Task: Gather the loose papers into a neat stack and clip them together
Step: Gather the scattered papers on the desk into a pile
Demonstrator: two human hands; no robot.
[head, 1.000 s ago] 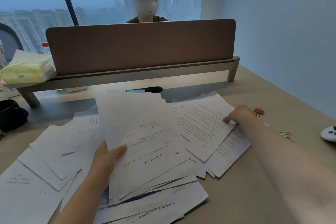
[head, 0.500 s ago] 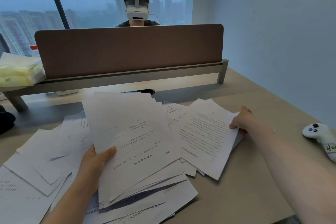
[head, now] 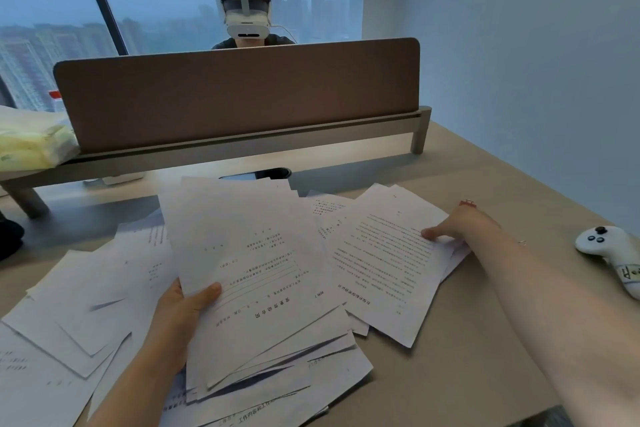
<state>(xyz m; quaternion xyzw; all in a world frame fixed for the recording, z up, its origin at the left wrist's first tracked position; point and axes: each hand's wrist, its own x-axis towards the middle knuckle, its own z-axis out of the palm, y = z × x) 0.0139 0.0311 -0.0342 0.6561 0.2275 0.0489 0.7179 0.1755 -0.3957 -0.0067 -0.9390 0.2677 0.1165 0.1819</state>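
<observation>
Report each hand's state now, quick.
Left hand: closed, holding a bundle of papers, thumb on top.
Right hand: closed, pinching the edge of a printed sheet.

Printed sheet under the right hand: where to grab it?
Pinch the sheet at its right edge, coming from the right, where the right hand touches it. That edge lies on top; the left edge seems tucked behind the bundle in the left hand.

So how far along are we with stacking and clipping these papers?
Early. The left hand holds an uneven bunch of sheets; the right hand pinches a printed sheet on the right. Loose papers on the left are ungathered, and the red binder clip lies unused.
</observation>
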